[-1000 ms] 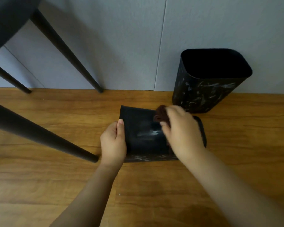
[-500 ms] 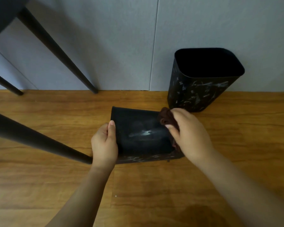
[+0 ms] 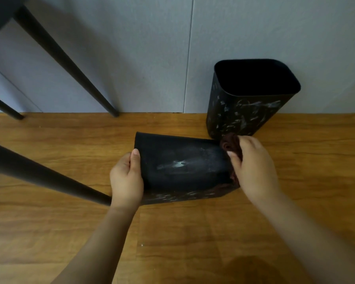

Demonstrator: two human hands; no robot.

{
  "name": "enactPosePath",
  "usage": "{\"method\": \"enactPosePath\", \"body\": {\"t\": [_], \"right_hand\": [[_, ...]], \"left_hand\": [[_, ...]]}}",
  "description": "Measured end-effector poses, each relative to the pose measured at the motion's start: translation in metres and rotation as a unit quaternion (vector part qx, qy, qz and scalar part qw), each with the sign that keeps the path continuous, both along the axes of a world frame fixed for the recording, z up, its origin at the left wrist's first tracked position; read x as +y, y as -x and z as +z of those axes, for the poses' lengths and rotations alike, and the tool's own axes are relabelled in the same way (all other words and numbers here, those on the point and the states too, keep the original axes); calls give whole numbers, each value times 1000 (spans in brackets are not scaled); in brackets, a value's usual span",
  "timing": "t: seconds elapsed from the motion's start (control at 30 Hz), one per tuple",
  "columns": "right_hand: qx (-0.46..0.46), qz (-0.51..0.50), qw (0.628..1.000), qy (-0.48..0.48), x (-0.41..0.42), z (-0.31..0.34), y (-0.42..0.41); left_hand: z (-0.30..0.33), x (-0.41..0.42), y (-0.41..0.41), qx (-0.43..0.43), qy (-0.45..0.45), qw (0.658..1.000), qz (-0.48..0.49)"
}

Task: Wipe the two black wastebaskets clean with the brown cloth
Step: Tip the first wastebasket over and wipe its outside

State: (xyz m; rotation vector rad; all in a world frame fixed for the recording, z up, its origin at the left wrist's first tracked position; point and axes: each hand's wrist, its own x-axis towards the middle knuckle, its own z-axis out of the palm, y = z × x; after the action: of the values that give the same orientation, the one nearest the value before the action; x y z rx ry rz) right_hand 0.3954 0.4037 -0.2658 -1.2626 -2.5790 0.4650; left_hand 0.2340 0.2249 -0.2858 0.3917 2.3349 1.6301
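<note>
I see my left hand point(image 3: 126, 179) gripping the left end of the wastebasket lying on its side point(image 3: 180, 167) on the wooden floor point(image 3: 49, 222), thumb up its face, while my right hand point(image 3: 252, 169) pinches the brown cloth point(image 3: 230, 144) against its right end, the upright wastebasket point(image 3: 246, 111) just behind.

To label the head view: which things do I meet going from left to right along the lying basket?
Stool leg → left hand → lying basket → cloth → right hand.
</note>
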Motion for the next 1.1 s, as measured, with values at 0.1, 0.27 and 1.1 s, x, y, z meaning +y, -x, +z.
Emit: {"method": "enactPosePath", "body": {"t": [0.1,0.27,1.1], "right_hand": [[-17,-15,999,-23,-12,1,-1],[7,94,996,8,-27,3,3],[19,115,993,-33,-24,-2,14]], "left_hand": [[0,1,1,6,3,1000,0],[2,1,3,-5,1,1000,-8],[6,5,3,-33,10,999,2]]}}
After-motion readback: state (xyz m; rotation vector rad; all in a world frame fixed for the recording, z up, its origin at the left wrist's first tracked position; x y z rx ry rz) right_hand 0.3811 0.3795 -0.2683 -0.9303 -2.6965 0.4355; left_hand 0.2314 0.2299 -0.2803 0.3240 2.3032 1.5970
